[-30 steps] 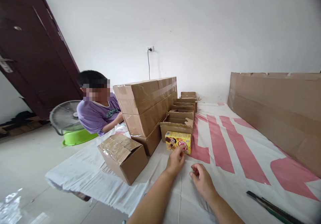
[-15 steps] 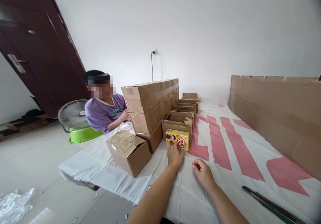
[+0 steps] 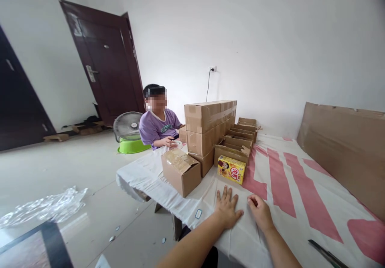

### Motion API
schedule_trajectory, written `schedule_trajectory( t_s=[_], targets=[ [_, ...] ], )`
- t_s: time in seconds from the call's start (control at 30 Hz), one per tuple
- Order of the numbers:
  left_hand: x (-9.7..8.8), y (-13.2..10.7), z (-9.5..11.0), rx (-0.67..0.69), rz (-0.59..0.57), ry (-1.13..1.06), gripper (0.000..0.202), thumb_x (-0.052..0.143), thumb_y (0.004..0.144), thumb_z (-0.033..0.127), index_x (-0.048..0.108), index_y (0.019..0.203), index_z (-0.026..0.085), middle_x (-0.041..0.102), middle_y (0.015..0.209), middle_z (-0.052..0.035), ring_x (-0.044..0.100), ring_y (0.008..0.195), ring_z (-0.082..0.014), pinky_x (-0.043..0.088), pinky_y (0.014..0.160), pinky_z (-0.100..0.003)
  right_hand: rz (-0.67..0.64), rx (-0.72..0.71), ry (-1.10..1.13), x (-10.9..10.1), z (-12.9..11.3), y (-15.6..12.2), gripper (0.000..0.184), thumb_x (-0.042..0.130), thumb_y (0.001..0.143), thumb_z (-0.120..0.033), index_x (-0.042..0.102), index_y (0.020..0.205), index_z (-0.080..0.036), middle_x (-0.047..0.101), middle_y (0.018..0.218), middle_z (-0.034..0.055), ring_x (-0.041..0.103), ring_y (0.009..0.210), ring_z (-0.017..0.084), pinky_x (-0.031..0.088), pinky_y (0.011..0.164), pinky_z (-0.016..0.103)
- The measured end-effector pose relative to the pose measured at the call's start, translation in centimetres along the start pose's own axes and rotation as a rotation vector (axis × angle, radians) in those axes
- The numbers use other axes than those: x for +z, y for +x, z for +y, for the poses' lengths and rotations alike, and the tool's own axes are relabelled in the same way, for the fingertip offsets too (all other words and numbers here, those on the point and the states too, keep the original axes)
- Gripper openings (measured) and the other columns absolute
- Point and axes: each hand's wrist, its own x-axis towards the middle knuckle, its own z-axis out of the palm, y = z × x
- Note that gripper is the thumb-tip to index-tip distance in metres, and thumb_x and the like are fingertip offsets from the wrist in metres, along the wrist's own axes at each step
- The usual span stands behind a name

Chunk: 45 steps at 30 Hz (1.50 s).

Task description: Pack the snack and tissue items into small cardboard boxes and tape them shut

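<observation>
Resting on bench: left hand is spread flat; right hand is loosely closed.
Cloth: red-marked, topped by yellow box.
Room: white wall, maroon door, pale floor.

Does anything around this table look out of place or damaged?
Yes. Crumpled clear plastic lies loose on the floor at left, looking like discarded wrapping, and the open carton behind the yellow box has ragged, torn-looking edges.

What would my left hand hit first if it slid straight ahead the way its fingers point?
Your left hand would probably meet the yellow printed rectangular cardboard box first, though depth is hard to judge.
</observation>
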Motion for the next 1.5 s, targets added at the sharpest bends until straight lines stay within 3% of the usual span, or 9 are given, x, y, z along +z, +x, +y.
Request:
schedule_trajectory(
  t_s=[0.2,0.33,0.57,0.8,1.1,1.23,1.33,1.4,1.5],
  targets=[
    [-0.4,-5.0,0.4,0.072,-0.019,0.004,0.066,0.032,0.092,0.059,0.037,0.147,0.022,0.023,0.159,-0.0144,0.014,0.148,-0.0343,0.009,0.117,-0.06,-0.052,-0.064,-0.125,0.1,-0.6,-0.6,0.018,0.051,0.074,-0.036,0.063,0.074,-0.023,0.069,0.078,0.0049,0.065,0.074,0.022,0.051,0.073,0.035],
    [-0.1,-6.8,0.1,0.111,0.011,0.018,0.062,0.04,0.091,0.057,0.041,0.144,0.024,0.031,0.157,-0.012,0.021,0.147,-0.033,0.014,0.117,-0.057,-0.057,-0.07,-0.2,0.1,-0.9,-1.5,0.015,0.053,0.073,-0.027,0.065,0.082,-0.022,0.066,0.09,0.0065,0.063,0.079,0.021,0.051,0.079,0.035],
    [0.0,-6.6,0.2,0.091,0.023,0.037,0.055,0.048,0.091,0.051,0.047,0.139,0.023,0.036,0.155,-0.0114,0.025,0.146,-0.0315,0.018,0.117,-0.056,-0.071,-0.072,-0.267,0.1,-0.1,-1.8,0.009,0.059,0.08,-0.02,0.064,0.088,-0.019,0.064,0.096,0.0048,0.062,0.082,0.017,0.05,0.082,0.033],
    [-0.1,-6.5,0.3,0.08,0.018,0.055,0.052,0.05,0.091,0.048,0.047,0.137,0.025,0.036,0.155,-0.0088,0.025,0.145,-0.0303,0.019,0.117,-0.054,-0.058,-0.036,-0.274,0.1,0.3,-1.8,0.018,0.06,0.091,-0.034,0.062,0.092,-0.016,0.065,0.097,0.0026,0.061,0.086,0.015,0.052,0.08,0.036],
    [-0.1,-6.7,0.2,0.08,0.05,0.048,0.052,0.052,0.089,0.048,0.049,0.135,0.025,0.041,0.152,-0.008,0.029,0.144,-0.0296,0.022,0.117,-0.054,-0.033,-0.058,-0.248,-0.1,-0.5,-1.8,0.01,0.055,0.083,-0.023,0.063,0.081,-0.018,0.064,0.087,0.0037,0.061,0.083,0.018,0.049,0.08,0.035],
    [0.4,-6.9,0.2,0.098,0.093,-0.022,0.054,0.053,0.087,0.049,0.048,0.135,0.025,0.043,0.15,-0.0088,0.03,0.143,-0.0311,0.02,0.117,-0.056,-0.045,-0.074,-0.215,-0.4,-0.7,-1.9,0.015,0.047,0.078,-0.027,0.061,0.076,-0.021,0.064,0.084,0.0058,0.061,0.08,0.021,0.049,0.078,0.035],
    [0.7,-7.3,-0.5,0.143,0.212,-0.171,0.049,0.054,0.086,0.039,0.049,0.132,0.022,0.052,0.14,-0.0105,0.04,0.136,-0.0289,0.03,0.114,-0.051,-0.064,-0.084,-0.189,-0.7,-1.0,-2.0,0.018,0.045,0.077,-0.032,0.06,0.075,-0.022,0.064,0.083,0.0057,0.061,0.079,0.022,0.048,0.076,0.035],
    [-0.2,-7.6,-1.9,0.186,0.407,-0.265,0.039,0.05,0.087,0.032,0.053,0.124,0.02,0.058,0.13,-0.0117,0.048,0.127,-0.0258,0.039,0.108,-0.045,-0.072,-0.08,-0.176,-0.9,-1.3,-2.1,0.018,0.045,0.077,-0.033,0.059,0.074,-0.023,0.064,0.081,0.0053,0.061,0.078,0.022,0.048,0.075,0.035],
    [-4.4,-7.3,-5.8,0.08,0.81,-0.287,0.026,0.048,0.087,0.03,0.056,0.109,0.021,0.058,0.12,-0.0128,0.05,0.122,-0.027,0.039,0.106,-0.047,-0.081,-0.065,-0.159,-0.9,-1.6,-2.3,0.018,0.045,0.077,-0.032,0.059,0.072,-0.024,0.064,0.08,0.0044,0.061,0.076,0.022,0.048,0.072,0.035]
  ],
)
